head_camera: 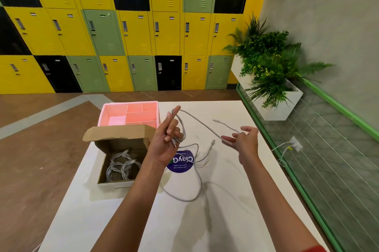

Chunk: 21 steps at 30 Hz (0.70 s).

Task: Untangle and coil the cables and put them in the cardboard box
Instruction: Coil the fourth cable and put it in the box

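My left hand point(167, 138) is raised above the white table point(215, 221), with loops of a grey cable point(196, 121) wound around its fingers. From there the cable runs right to my right hand point(244, 138), which pinches it between fingertips, its free end sticking out to the upper left. Another grey cable point(196, 180) lies loose on the table below, partly over a round purple sticker point(181, 164). The open cardboard box point(121, 161) sits left of my left hand and holds several coiled grey cables point(121, 166).
A pink divided organiser tray point(131, 114) stands behind the box. A white planter with green plants point(272, 79) sits at the back right beside a green-framed glass partition point(297, 180). Coloured lockers fill the far wall. The table's left edge is close to the box.
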{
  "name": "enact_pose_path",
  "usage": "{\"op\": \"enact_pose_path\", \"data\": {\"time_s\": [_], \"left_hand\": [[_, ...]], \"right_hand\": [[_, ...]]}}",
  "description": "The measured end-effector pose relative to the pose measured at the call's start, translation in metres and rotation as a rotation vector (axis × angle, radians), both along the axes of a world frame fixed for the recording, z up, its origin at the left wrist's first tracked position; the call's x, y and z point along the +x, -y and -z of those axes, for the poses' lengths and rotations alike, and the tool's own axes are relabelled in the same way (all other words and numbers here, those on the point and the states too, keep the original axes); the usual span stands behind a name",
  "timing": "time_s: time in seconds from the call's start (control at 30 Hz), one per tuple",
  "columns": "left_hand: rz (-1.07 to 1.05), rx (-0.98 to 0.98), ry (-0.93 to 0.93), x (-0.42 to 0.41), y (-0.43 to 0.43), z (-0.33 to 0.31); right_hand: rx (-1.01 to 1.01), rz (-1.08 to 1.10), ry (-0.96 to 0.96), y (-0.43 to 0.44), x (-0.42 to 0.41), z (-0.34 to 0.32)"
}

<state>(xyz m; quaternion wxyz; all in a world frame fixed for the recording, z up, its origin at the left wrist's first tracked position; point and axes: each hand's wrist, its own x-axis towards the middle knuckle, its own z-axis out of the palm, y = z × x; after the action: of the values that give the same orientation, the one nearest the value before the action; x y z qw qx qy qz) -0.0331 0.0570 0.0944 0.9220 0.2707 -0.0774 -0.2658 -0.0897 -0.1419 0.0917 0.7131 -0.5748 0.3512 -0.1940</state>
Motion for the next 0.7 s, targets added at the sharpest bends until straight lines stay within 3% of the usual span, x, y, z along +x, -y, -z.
{"op": "enact_pose_path", "data": {"time_s": [0.17,0.33,0.4,0.5,0.7], "left_hand": [[0.044,-0.001,0.061,-0.001,0.002,-0.014],[0.132,0.036,0.143,-0.004,0.005,-0.024],[0.192,0.023,0.17,-0.006,0.006,-0.027],[0.304,0.002,0.197,-0.008,0.008,-0.03],[0.436,0.016,0.226,-0.011,0.005,-0.032]], "right_hand": [[0.014,-0.171,-0.195,-0.004,0.0,0.006],[-0.596,-0.521,-0.519,-0.005,-0.001,0.008],[-0.658,-0.552,-0.449,-0.01,0.0,0.002],[-0.74,-0.616,-0.157,-0.018,0.002,-0.007],[-0.709,-0.712,0.136,-0.036,0.015,-0.007]]}}
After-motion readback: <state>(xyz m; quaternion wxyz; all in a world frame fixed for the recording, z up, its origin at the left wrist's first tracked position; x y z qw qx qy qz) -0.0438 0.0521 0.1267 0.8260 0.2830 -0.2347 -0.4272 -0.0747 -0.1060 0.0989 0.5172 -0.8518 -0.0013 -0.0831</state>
